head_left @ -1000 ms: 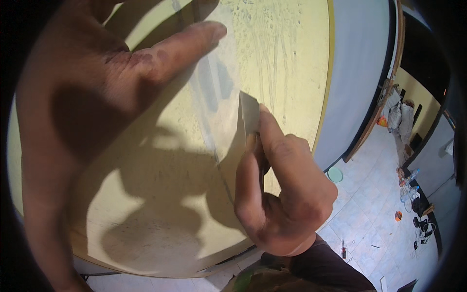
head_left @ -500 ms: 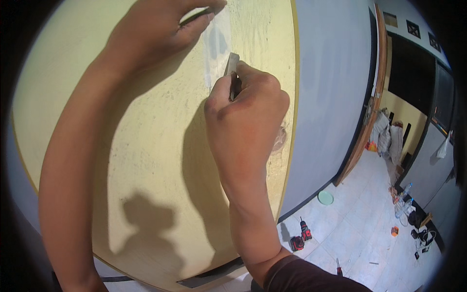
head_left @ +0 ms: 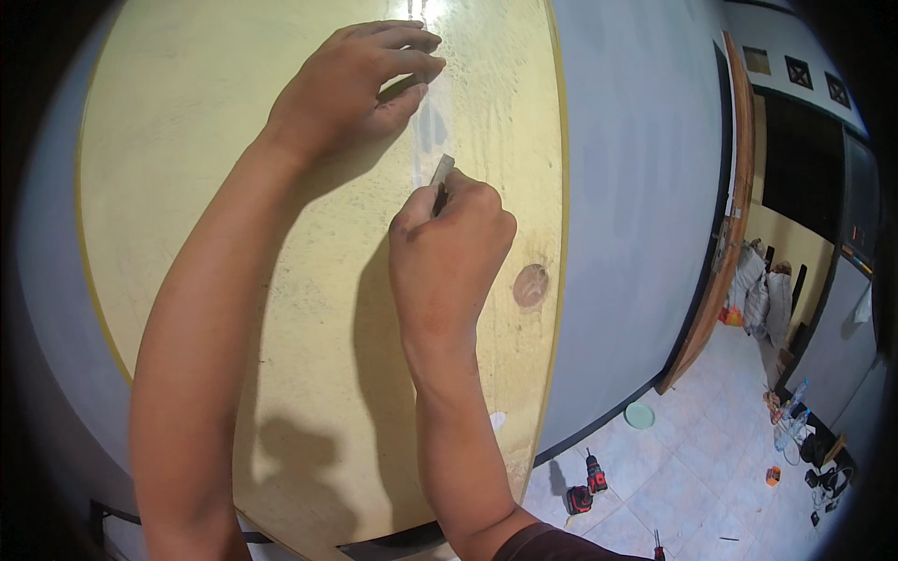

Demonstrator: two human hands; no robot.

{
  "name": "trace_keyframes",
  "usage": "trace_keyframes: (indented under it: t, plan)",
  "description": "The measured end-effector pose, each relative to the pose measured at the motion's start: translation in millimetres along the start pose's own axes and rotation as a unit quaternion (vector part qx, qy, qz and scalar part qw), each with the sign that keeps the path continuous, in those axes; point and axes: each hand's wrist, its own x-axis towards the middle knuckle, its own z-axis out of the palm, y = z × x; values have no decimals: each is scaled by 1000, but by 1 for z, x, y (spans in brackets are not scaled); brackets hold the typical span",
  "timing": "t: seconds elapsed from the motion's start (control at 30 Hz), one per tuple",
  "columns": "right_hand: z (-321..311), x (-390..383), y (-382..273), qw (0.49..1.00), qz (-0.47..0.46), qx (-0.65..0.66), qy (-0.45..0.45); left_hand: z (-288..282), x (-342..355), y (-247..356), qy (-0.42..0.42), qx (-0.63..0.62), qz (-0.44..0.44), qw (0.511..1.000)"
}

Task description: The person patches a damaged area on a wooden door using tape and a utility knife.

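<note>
A pale yellow panel (head_left: pixel 234 187) stands upright against a grey wall. My right hand (head_left: pixel 449 252) is closed around a small flat metal scraper blade (head_left: pixel 441 170), whose tip touches a whitish filled streak on the panel. My left hand (head_left: pixel 351 79) rests higher up on the panel, fingers curled and pressed against the surface near the same streak. A round brownish patch (head_left: pixel 530 285) marks the panel just right of my right hand.
A grey wall (head_left: pixel 636 187) runs right of the panel to a wooden door frame (head_left: pixel 725 234). On the tiled floor below lie two red and black power drills (head_left: pixel 585 486), a green lid (head_left: pixel 640 415) and scattered clutter (head_left: pixel 795 430).
The view has pulled back from the panel. Both hands now sit higher up on it, the right hand carrying the scraper upward along the whitish streak.
</note>
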Motion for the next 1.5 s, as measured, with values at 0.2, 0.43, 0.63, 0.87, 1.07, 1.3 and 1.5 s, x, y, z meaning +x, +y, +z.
trace_keyframes:
  t: [0.2, 0.43, 0.63, 0.87, 1.07, 1.3, 1.5]
  plan:
    - [2, -6, -6, 999, 20, 29, 5, 3, 1, -9, -6, 29, 18, 999]
    - [8, -12, -7, 999, 14, 31, 31, 4, 0, -9, -5, 12, 1, 1000]
    - [10, -14, -9, 998, 26, 30, 41, 4, -1, -10, -5, 0, 1, 1000]
    - [13, -15, -10, 997, 27, 42, 51, 1, 1, -15, -20, 13, 16, 1000]
    - [13, -17, -11, 998, 33, 45, 41, 1, 1, -14, -31, 24, 16, 999]
    - [10, -23, -7, 997, 24, 63, 31, 2, 3, -18, -8, 20, 49, 999]
    - [-29, -14, 29, 992, -24, 112, 53, -9, -10, 9, 20, 15, -34, 999]
